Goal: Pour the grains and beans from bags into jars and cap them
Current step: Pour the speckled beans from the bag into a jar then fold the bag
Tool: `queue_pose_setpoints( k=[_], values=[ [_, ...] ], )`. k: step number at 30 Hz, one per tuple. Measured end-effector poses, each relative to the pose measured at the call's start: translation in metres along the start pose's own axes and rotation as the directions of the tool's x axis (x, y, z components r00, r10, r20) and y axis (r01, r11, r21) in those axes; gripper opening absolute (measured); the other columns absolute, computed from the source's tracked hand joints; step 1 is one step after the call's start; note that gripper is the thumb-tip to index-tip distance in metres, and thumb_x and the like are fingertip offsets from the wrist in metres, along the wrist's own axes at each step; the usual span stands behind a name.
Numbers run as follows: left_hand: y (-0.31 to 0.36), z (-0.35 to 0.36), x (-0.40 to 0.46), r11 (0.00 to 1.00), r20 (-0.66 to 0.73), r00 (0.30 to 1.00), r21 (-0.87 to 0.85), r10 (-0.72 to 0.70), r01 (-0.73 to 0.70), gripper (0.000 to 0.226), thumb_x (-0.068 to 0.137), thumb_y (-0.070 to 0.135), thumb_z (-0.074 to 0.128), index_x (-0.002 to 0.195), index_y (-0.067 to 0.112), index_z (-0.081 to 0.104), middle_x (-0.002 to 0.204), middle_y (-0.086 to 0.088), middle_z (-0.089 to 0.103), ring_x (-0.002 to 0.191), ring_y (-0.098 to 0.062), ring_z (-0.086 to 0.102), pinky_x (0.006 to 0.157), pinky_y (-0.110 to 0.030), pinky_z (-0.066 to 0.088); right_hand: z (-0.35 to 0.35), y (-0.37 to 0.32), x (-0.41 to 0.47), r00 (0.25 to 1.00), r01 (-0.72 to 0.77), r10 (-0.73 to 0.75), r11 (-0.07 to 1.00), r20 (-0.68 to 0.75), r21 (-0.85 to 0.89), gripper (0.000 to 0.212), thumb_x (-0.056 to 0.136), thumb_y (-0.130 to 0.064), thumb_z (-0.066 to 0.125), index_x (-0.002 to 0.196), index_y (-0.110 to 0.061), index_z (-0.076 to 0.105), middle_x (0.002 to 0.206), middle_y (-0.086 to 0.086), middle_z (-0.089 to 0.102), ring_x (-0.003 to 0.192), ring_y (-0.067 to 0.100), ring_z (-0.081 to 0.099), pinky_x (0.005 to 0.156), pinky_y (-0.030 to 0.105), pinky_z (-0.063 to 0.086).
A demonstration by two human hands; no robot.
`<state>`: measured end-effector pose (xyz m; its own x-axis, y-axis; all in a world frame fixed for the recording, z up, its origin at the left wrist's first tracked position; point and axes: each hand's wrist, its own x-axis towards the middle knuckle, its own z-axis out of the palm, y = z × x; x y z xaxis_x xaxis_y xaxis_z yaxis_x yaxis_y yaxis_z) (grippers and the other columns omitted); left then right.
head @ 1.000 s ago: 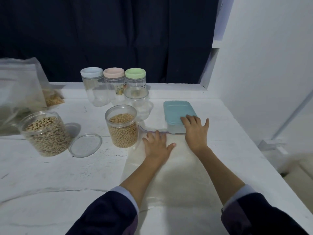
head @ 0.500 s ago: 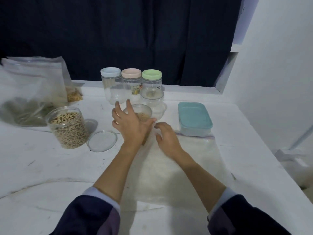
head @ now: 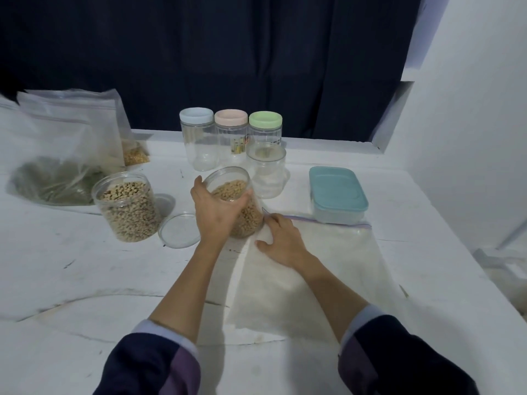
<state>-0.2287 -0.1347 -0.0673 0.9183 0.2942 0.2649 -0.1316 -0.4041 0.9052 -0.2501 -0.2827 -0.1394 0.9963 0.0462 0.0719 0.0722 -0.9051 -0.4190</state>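
Left hand (head: 215, 215) grips the open bean jar (head: 238, 205) — fingers wrapped round it, jar tilted on the tabletop (head: 85, 275). Right hand (head: 281, 242) rests flat, fingers relaxed, on the empty zip bag (head: 328, 277). Loose lid (head: 179, 230) just left of jar.

left of left hand (head: 212, 215): loose lid (head: 179, 230), full jar (head: 127, 205)
beyond it: empty jar (head: 266, 169), three capped jars (head: 231, 138)
right of right hand (head: 281, 240): flat bag (head: 328, 277), teal box (head: 336, 198)
near side: bare bench (head: 85, 295)
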Motion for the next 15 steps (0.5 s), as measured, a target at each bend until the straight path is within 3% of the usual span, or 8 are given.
queue_pose_setpoints(
  k=[5, 9, 11, 13, 15],
  values=[
    [-0.003, -0.006, 0.002, 0.998, 0.007, 1.000, -0.050, -0.026, 0.026, 0.106, 0.067, 0.044, 0.081, 0.146, 0.008, 0.021, 0.144, -0.008, 0.033, 0.130, -0.022, 0.040, 0.096, -0.024, 0.034, -0.011, -0.007, 0.005, 0.993, -0.057, 0.060, 0.998, 0.099, -0.034, 0.068, 0.085, -0.047, 0.057, 0.145, -0.026, 0.032, 0.146, 0.001, 0.026, 0.136, 0.022, 0.024, 0.109, 0.037, 0.024],
    [-0.002, -0.004, 0.001, 1.000, 0.019, 1.000, -0.028, 0.002, -0.002, 0.106, 0.066, 0.044, 0.082, 0.145, 0.008, 0.022, 0.143, -0.008, 0.034, 0.130, -0.021, 0.040, 0.094, -0.023, 0.033, -0.016, -0.012, 0.007, 0.989, -0.105, 0.104, 0.994, 0.100, 0.005, 0.080, 0.082, -0.048, 0.065, 0.146, -0.021, 0.027, 0.142, 0.003, 0.028, 0.134, 0.024, 0.025, 0.107, 0.037, 0.025],
    [0.002, 0.001, -0.002, 0.998, 0.055, 0.998, 0.040, 0.036, -0.038, 0.108, 0.064, 0.045, 0.083, 0.145, 0.010, 0.022, 0.143, -0.007, 0.034, 0.131, -0.021, 0.039, 0.097, -0.029, 0.038, -0.020, -0.014, 0.006, 0.985, -0.139, 0.129, 0.986, 0.115, 0.089, 0.090, 0.079, -0.043, 0.071, 0.147, -0.015, 0.020, 0.145, 0.006, 0.029, 0.136, 0.025, 0.025, 0.109, 0.038, 0.026],
    [0.006, 0.009, -0.005, 0.991, 0.111, 0.992, 0.111, 0.066, -0.079, 0.110, 0.061, 0.048, 0.083, 0.144, 0.011, 0.022, 0.143, -0.007, 0.034, 0.131, -0.023, 0.040, 0.098, -0.036, 0.041, -0.030, -0.016, 0.007, 0.975, -0.183, 0.135, 0.939, 0.177, 0.291, 0.096, 0.080, -0.029, 0.073, 0.149, -0.011, 0.010, 0.148, 0.011, 0.030, 0.137, 0.028, 0.029, 0.108, 0.036, 0.031],
    [0.010, 0.013, -0.005, 0.983, 0.137, 0.988, 0.156, 0.076, -0.097, 0.110, 0.059, 0.049, 0.083, 0.143, 0.011, 0.023, 0.141, -0.008, 0.035, 0.129, -0.026, 0.041, 0.098, -0.040, 0.043, -0.044, -0.021, 0.010, 0.973, -0.216, 0.150, 0.852, 0.172, 0.477, 0.089, 0.084, -0.016, 0.068, 0.149, -0.010, 0.008, 0.147, 0.013, 0.034, 0.132, 0.029, 0.040, 0.101, 0.034, 0.039]
  ],
)
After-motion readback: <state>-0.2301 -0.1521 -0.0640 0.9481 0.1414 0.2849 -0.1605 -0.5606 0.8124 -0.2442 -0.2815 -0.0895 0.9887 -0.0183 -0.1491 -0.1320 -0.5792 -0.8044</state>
